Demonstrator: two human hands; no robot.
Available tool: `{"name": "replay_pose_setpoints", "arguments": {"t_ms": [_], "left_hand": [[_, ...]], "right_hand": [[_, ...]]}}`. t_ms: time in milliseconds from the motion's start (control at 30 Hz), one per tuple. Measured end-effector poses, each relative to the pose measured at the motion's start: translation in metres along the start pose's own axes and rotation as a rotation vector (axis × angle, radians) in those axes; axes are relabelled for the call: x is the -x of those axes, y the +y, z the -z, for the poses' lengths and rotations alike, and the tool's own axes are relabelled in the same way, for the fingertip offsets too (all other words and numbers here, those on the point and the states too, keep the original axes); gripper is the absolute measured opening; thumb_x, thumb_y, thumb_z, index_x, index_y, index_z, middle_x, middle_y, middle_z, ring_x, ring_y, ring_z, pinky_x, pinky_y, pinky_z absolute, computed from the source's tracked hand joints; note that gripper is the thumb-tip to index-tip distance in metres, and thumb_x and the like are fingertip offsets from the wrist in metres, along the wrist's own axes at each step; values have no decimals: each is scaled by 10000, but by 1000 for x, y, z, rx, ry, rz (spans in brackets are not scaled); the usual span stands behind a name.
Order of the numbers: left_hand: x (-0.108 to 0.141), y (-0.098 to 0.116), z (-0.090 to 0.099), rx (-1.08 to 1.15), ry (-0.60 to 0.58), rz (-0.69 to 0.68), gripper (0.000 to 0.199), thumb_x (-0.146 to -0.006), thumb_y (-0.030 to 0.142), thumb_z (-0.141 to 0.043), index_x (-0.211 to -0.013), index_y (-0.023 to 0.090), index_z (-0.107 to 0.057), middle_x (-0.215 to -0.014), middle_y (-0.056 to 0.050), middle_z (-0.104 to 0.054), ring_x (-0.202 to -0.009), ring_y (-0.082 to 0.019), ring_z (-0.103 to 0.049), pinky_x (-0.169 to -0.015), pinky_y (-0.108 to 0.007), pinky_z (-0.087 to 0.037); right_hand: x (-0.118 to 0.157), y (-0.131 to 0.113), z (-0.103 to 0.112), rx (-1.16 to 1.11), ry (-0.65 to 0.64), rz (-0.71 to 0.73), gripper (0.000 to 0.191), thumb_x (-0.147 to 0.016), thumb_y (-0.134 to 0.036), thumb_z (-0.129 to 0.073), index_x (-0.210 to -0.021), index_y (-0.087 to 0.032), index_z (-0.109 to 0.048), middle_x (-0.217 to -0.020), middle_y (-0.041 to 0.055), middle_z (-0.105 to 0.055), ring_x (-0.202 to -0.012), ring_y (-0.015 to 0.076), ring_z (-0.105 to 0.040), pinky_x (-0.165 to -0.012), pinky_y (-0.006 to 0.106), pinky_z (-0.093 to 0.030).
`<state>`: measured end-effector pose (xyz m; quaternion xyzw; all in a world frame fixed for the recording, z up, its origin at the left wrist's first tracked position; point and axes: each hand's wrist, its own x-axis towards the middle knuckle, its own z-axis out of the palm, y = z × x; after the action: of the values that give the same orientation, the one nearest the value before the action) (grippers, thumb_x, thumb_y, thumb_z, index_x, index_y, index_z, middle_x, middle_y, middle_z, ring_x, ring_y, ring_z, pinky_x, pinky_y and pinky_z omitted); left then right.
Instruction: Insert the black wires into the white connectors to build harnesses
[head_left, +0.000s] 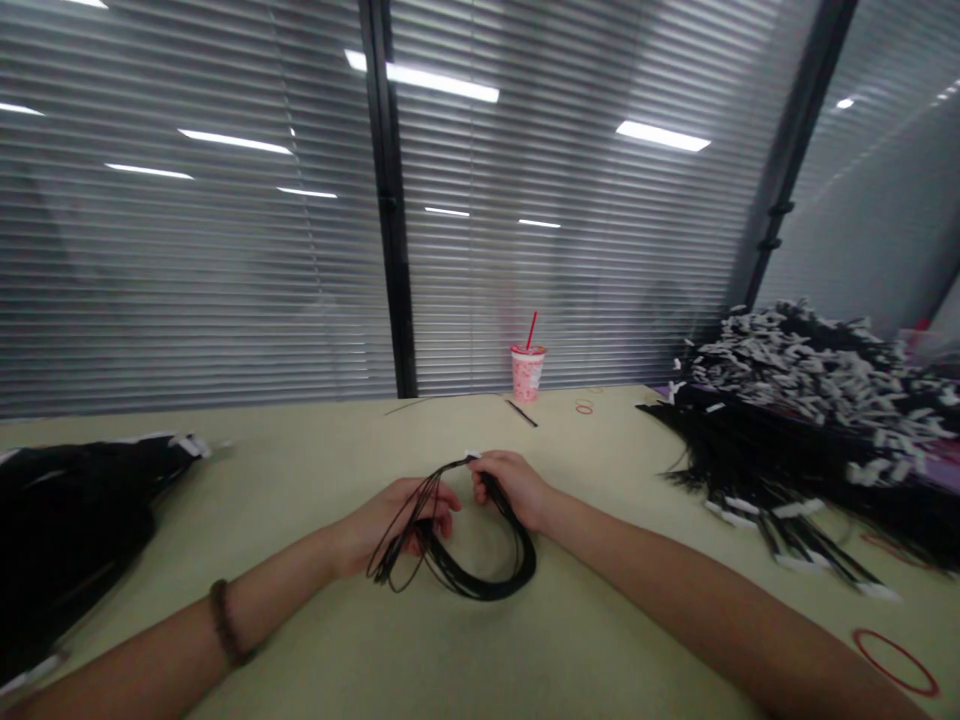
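Note:
A bundle of thin black wires (487,588) is bent into a loop over the table, between my two hands. My right hand (514,485) is closed, pinching the wires near a small white connector (472,456) at the top of the loop. Loose strands sweep from there leftward across my left hand (416,510) and hang below it. The fingers of my left hand curl around the other end of the bundle, partly hidden by the strands. A dark bracelet (227,622) circles my left wrist.
On the pale table (300,620), black wires (67,530) are heaped at left. A large pile of wires with white connectors (810,375) stands at right, smaller bundles (780,520) before it. Rubber bands (896,662), a pink cup (526,375) and a thin dark stick (522,413) lie about.

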<state>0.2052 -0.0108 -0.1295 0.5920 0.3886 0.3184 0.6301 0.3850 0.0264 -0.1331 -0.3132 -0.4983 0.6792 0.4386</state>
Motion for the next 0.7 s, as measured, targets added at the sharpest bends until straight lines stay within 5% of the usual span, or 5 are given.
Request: {"name": "replay_pose_setpoints", "arguments": {"t_ms": [700], "left_hand": [[-1,-1,-1,-134,17,-27,262,-693,357,-559,-848,146,-581,-680,-40,-595,-572,-126,-523,-459,-193,-364]], "right_hand": [[1,4,-2,112,-29,69,125,-627,-252,-579,-611,-140,-524,-456,-42,-481,-403,71,-430,-430,214,-296]]}}
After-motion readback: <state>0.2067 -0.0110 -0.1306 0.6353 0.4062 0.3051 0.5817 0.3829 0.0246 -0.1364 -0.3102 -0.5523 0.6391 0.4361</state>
